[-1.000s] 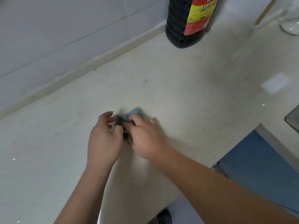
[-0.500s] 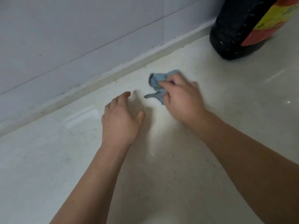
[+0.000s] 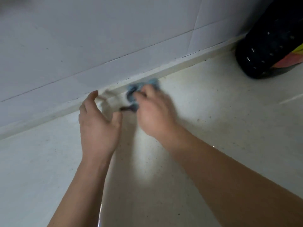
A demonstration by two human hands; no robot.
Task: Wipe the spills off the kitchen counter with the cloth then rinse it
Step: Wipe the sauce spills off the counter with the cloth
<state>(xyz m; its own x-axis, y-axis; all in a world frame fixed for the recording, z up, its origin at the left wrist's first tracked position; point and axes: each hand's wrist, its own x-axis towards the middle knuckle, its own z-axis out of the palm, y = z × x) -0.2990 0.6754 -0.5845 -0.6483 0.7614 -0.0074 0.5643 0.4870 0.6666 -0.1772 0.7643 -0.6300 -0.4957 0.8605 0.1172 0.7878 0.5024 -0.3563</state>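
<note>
A small crumpled blue cloth (image 3: 133, 90) lies at the back of the pale speckled counter (image 3: 221, 128), against the low ledge under the wall tiles. My right hand (image 3: 154, 112) grips the cloth, fingers curled over it, and is blurred with motion. My left hand (image 3: 96, 122) hovers just left of it, fingers loosely spread and holding nothing. Small dark specks dot the counter around both hands.
A big dark bottle (image 3: 268, 51) with a yellow and red label stands on the counter at the right, near the wall. White wall tiles (image 3: 98, 38) rise right behind the hands.
The right hand has carried the cloth back to the ledge at the wall. The left hand has lifted off the counter and opened. The view has drawn closer to the wall.
</note>
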